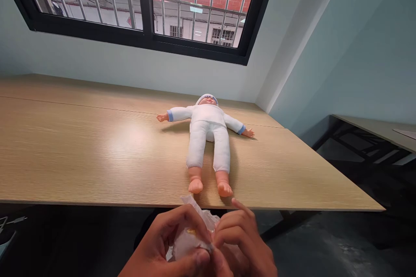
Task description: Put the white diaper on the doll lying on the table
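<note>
From far away, I see a crumpled, thin white sheet with a small yellow patch between my two hands, just off the near edge of a smooth table of pale wood. My left hand grips it with thumb and bent fingers. My right hand pinches its edge, one finger sticking out. I can't tell which way its long side runs, as it is bunched up. Straight past my fingers, a baby doll in a white suit with blue cuffs lies on its back, feet toward me, head away. My right hand is nearer its feet. Behind are a pale wall and a black-framed window with metal bars.
</note>
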`<state>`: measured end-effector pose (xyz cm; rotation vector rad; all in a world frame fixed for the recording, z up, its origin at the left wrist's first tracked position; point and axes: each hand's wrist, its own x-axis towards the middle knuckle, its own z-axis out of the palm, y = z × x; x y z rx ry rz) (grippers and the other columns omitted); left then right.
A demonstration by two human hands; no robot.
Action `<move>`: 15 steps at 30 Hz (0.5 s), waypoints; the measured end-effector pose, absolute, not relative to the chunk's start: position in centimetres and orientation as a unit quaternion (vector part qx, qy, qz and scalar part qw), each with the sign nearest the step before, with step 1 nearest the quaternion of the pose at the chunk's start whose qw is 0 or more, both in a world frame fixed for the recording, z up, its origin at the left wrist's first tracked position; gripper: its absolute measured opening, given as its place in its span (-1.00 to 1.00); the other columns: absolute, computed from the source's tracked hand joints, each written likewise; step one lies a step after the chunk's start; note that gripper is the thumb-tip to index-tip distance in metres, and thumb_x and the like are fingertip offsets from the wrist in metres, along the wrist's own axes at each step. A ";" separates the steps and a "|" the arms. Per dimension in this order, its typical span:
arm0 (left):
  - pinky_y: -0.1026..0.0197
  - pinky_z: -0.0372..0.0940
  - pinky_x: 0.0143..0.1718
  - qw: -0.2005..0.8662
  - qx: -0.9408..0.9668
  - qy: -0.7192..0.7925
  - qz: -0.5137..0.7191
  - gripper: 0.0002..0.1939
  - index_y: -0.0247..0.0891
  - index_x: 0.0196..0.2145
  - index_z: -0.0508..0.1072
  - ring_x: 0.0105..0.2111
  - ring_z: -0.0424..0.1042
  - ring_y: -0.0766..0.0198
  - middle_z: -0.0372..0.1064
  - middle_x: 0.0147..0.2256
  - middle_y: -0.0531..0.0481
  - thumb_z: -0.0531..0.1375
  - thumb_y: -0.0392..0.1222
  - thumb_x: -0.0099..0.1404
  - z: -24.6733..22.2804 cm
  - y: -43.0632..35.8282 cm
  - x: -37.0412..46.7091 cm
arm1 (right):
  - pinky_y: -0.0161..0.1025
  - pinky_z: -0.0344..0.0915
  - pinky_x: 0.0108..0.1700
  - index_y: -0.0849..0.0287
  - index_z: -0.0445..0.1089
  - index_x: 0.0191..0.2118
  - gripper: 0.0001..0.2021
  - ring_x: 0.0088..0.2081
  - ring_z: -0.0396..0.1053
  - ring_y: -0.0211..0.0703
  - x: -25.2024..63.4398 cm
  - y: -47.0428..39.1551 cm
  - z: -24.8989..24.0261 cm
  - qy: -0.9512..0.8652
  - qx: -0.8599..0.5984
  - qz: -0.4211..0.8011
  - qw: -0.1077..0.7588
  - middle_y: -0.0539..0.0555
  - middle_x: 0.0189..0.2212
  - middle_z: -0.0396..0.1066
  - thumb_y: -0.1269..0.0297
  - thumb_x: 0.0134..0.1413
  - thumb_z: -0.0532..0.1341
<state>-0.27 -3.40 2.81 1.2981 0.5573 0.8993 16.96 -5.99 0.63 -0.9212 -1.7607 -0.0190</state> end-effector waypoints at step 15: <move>0.39 0.15 -0.44 0.645 0.584 0.254 0.423 -0.83 -0.24 -0.33 0.41 -0.50 0.24 0.42 0.39 -0.41 0.07 0.30 -0.13 0.25 3.1 -3.4 0.1 | -0.11 0.34 0.08 0.09 0.32 -0.36 -0.93 -0.47 0.41 -0.25 17.3 -5.6 0.2 -0.736 -0.386 -0.011 0.556 -0.09 -0.52 0.39 0.33 0.16 0.17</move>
